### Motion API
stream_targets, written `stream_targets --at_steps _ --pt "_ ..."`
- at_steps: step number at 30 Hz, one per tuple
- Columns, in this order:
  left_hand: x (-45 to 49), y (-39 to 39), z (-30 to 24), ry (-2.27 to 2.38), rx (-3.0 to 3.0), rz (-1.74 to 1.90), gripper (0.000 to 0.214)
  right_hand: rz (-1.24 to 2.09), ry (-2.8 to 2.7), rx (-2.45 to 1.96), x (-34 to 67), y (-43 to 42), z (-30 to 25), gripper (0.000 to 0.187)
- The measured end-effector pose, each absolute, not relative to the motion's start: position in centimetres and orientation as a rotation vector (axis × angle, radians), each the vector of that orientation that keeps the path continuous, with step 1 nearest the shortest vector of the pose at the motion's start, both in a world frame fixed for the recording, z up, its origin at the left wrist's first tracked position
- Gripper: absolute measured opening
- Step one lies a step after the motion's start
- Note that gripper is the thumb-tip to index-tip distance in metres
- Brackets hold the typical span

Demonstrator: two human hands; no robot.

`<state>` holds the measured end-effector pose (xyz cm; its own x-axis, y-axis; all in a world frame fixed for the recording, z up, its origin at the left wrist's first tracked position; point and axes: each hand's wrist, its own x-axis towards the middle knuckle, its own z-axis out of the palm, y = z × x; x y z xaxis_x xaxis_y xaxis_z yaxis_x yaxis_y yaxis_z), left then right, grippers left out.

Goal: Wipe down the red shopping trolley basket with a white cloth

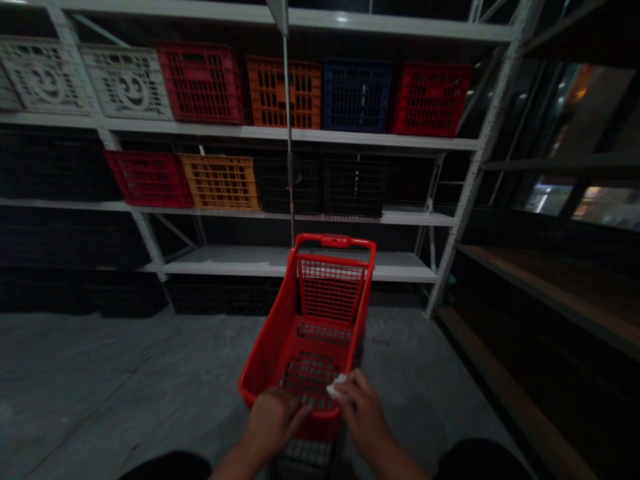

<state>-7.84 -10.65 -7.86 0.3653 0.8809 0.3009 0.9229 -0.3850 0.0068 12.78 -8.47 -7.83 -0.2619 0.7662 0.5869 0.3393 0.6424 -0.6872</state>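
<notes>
Here we go: I've got the right hand (361,412) pinching a white cloth (336,385) at the near rim of the red plastic shopping cart (265,353), and the left hand (274,421) on that rim, grip unclear. Beyond, coloured plastic crates (356,97) fill white metal shelving (310,137).

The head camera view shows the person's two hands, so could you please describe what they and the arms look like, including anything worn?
The left hand and right hand are bare, without gloves, and no ring or watch can be made out in the dim light. The left forearm and right forearm show no sleeve. Dark clothing appears low in the view, but the garment cannot be told.
</notes>
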Motion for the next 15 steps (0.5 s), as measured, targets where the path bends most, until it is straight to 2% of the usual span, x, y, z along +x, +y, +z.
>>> stream_targets --at_steps 8,15 --pt "-9.3 -9.8 -8.3 -1.552 -2.497 -0.428 0.043 0.362 -1.817 -0.972 14.8 -3.1 -6.2 0.020" --pt "-9.6 -9.7 -6.3 -1.602 -2.545 -0.501 0.048 0.437 -2.084 -0.839 11.7 -7.6 -6.8 0.019"
